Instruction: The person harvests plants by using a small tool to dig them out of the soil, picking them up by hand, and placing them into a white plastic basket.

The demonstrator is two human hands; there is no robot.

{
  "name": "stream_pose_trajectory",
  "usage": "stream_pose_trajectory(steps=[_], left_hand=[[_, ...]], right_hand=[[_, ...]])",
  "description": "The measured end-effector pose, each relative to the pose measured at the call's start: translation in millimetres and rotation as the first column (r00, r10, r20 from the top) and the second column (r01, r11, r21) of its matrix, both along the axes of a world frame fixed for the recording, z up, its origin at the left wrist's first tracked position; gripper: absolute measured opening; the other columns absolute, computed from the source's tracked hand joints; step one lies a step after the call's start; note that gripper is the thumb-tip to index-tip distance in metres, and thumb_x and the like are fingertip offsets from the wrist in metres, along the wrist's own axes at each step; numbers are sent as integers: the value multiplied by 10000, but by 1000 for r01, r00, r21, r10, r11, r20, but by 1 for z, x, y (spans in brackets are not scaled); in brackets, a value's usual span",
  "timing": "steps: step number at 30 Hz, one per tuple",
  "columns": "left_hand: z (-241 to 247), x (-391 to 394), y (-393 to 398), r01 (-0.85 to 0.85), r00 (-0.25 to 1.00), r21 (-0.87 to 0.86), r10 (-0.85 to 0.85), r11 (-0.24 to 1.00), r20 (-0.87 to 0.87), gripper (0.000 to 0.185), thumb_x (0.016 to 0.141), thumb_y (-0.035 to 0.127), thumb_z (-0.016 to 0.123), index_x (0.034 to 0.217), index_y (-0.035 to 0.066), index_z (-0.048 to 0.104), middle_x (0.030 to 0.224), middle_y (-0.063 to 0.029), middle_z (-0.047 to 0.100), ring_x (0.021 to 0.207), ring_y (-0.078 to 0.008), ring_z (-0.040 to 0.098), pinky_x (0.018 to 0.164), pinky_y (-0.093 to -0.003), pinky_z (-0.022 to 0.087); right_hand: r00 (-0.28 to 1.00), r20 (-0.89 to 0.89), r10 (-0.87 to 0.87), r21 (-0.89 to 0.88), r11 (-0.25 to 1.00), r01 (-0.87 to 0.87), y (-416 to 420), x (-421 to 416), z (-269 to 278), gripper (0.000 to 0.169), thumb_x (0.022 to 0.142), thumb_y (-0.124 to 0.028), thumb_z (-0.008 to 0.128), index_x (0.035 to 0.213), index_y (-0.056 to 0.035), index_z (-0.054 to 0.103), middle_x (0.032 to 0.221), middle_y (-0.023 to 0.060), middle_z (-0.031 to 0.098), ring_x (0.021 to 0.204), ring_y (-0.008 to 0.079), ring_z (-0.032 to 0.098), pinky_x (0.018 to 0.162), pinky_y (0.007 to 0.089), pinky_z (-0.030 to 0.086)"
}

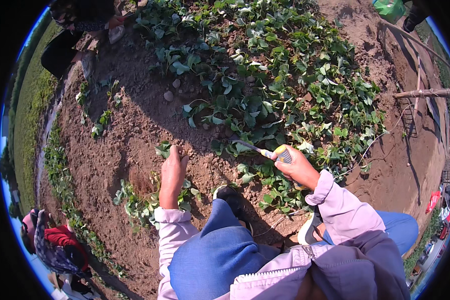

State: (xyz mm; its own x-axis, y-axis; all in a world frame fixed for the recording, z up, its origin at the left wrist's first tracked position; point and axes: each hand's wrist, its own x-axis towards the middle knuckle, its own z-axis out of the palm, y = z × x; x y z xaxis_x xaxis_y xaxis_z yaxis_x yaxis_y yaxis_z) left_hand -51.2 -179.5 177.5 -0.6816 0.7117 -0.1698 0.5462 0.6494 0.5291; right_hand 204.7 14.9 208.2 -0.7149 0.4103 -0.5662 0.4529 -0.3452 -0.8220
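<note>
My left hand point(173, 172) pinches a small leafy strawberry-like seedling point(163, 149) above bare soil, its leaves showing past the fingers. Below and left of that hand lies a heap of pulled plants point(144, 200) with brown roots exposed. My right hand point(298, 167) is closed around the yellow and grey handle of a hand tool point(247, 144). The tool's thin metal shank points left into the leaves; its tip is hidden there. A dense bed of leafy plants point(262, 108) spreads in front of me.
Small loose plants point(104, 119) lie on the soil at left. One person point(86, 22) crouches at upper left, another point(56, 243) at lower left. A wooden pole point(427, 93) juts in at right. A thin cord point(369, 147) crosses the bed's right edge. My shoe point(230, 198) is close below.
</note>
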Motion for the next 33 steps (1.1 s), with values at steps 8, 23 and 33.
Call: stream_pose_trajectory(steps=[8,23,33], left_hand=[[-64,12,56,161,973,186,-188,969,135,152,770,132,563,900,53,554,788,-120,572,749,-265,554,651,-316,429],[-88,7,72,145,981,168,-164,975,103,130,764,126,542,871,54,559,769,-151,578,763,-315,556,652,-366,432],[-104,3,74,305,951,131,-310,943,19,173,748,146,557,892,52,569,819,-164,583,788,-333,553,664,-378,440]], right_hand=[[1000,11,-22,-21,1000,22,3,0,3,123,753,-31,514,867,-71,491,565,-44,415,424,36,359,383,191,292],[996,13,-87,44,995,86,-1,3,6,125,791,-51,533,902,-76,483,605,-59,416,453,15,358,398,177,285],[931,143,-335,-391,845,364,43,26,-7,186,822,-84,502,991,-58,429,655,-7,419,482,34,377,409,175,341]])
